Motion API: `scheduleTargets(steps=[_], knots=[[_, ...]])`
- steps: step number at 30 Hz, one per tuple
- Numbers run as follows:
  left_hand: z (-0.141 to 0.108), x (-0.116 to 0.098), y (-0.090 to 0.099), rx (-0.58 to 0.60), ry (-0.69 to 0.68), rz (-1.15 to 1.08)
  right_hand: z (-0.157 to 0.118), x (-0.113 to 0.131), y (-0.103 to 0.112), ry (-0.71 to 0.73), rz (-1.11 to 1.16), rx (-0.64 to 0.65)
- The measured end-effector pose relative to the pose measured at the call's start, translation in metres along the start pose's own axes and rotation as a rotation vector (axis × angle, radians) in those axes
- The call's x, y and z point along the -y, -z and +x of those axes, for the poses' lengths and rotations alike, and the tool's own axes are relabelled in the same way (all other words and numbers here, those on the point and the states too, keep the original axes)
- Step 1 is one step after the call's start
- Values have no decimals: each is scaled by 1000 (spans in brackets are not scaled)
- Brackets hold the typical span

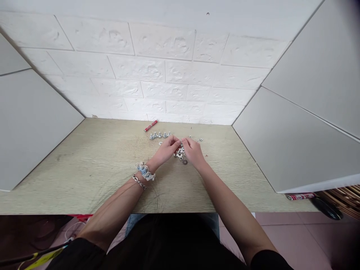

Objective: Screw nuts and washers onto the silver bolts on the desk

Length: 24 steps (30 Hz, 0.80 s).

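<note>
Over a small pile of washers and nuts, my left hand [168, 148] and my right hand [193, 150] meet with fingertips almost touching. Both are closed in a pinch, around a small metal piece that the fingers mostly hide. Beneath and between them lie loose nuts [181, 158] and a dark flat washer [185, 162]. Several bolts [159, 134] with washers stand upright in a row behind my left hand. A single washer [160, 143] lies just left of that hand. One nut [201, 139] rests beyond my right hand.
A red marker-like tube [150, 126] lies near the white brick-patterned wall [177, 71]. Grey panels [303, 123] flank the wooden tabletop [112, 157] on both sides. At the far right, a red patterned tube [300, 196] and a dark object [326, 208] sit near woven wicker.
</note>
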<state>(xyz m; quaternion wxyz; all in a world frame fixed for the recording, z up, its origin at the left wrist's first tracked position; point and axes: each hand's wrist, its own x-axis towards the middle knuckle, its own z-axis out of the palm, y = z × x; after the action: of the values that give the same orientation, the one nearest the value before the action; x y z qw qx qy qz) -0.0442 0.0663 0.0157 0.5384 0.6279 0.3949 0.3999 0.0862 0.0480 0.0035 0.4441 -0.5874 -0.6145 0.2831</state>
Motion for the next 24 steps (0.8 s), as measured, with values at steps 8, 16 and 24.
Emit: scheduleTargets(steps=[8,16,24], knots=[[0,2,-1,-16,17,-3,1,-3,0,-38,78,-66],[6,10,1,-23,-24,-18,0,3,2,-74,-45,36],[6,9,0,-73,-17,-43,3,5,1,-161,113,13]])
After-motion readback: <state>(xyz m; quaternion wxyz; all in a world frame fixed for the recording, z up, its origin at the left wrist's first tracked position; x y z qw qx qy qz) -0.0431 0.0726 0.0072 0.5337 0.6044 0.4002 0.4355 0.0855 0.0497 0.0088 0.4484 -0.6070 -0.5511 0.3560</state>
